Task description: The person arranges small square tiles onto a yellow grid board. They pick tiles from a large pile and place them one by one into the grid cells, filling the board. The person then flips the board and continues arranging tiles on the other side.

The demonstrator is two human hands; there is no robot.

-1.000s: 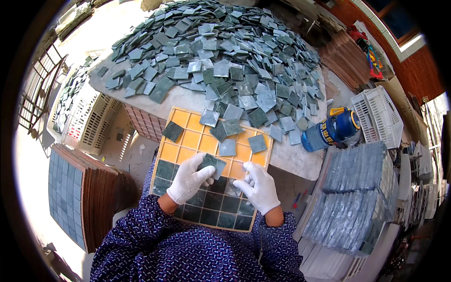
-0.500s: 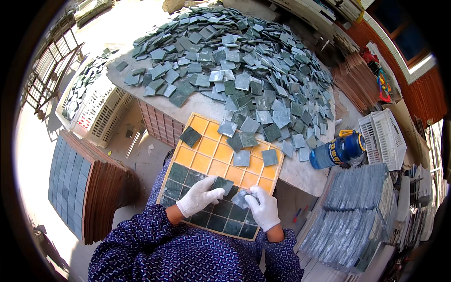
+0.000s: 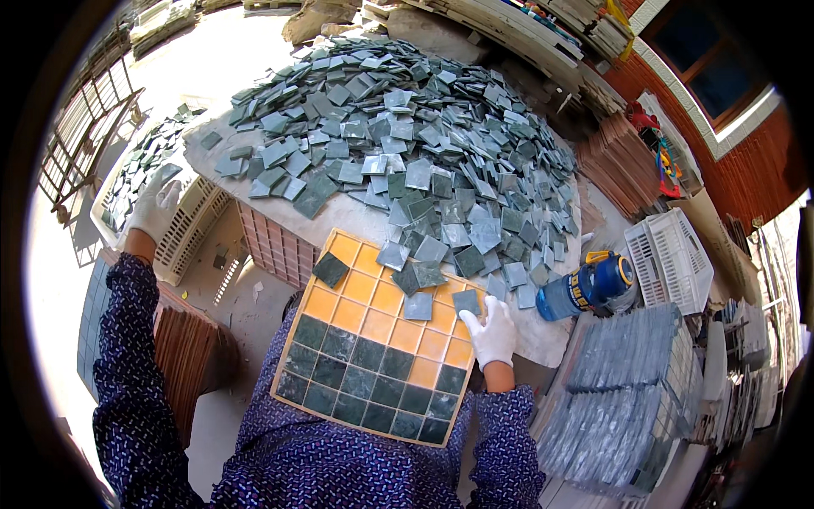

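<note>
A mould board (image 3: 366,233) with an orange base and a raised grid lies tilted across my lap. Dark green stone tiles fill many of its near squares. Loose tiles (image 3: 417,306) rest on its far part. At its right edge, my right hand (image 3: 492,333) in a white glove has thumb and forefinger apart beside a loose grey-green tile (image 3: 465,301). My left hand (image 3: 153,212), also gloved, reaches out to the far left over a white plastic crate (image 3: 184,233) of tiles. A grey tile (image 3: 169,174) shows at its fingertips, partly hidden.
A large heap of stone tiles (image 3: 407,127) covers the table (image 3: 339,210) ahead. To the right are a blue bottle (image 3: 585,284), a white basket (image 3: 671,254) and stacked tile sheets (image 3: 615,382). A stack of brown boards (image 3: 191,348) stands left, below my left arm.
My left hand has swung from the board to the crate at far left. My right hand has moved up to a loose tile; the bluish piece it held is gone from it.
</note>
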